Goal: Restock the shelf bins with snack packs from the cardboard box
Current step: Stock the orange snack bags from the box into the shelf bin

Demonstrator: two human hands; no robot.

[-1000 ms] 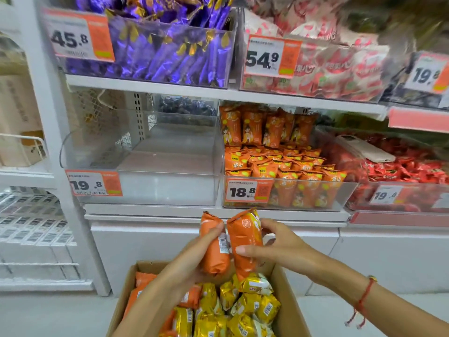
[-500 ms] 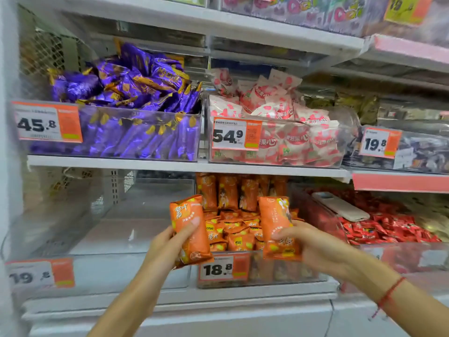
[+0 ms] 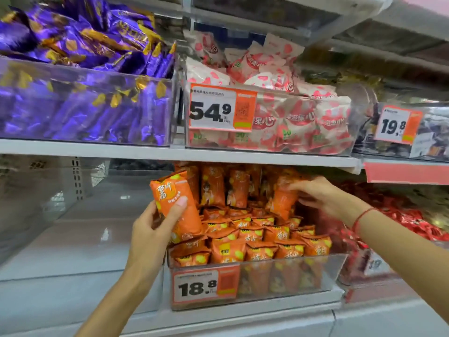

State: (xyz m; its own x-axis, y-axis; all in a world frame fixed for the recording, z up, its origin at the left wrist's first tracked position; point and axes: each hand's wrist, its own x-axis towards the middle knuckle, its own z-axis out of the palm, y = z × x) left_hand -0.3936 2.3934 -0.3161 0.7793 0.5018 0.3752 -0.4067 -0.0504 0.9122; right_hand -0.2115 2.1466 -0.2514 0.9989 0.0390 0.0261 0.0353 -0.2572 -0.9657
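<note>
My left hand point(image 3: 150, 229) grips an orange snack pack point(image 3: 176, 203) upright, just left of the clear bin point(image 3: 291, 276) tagged 18.8. That bin holds several orange packs, some standing at the back. My right hand point(image 3: 318, 194) reaches into the bin's back right and holds a second orange pack point(image 3: 281, 201) against the standing row. A red string bracelet sits on my right wrist. The cardboard box is out of view.
A clear bin with nothing in it point(image 3: 48, 215) stands left of the orange bin. Red packs point(image 3: 413, 215) fill the bin to the right. The shelf above carries purple packs point(image 3: 80, 81), white-and-red packs point(image 3: 279, 105) and a bin tagged 19.8 point(image 3: 398, 125).
Both hands lifted the two orange packs from the box up to the shelf. My right hand has moved its pack deep into the 18.8 bin; the left one has moved close to the bin.
</note>
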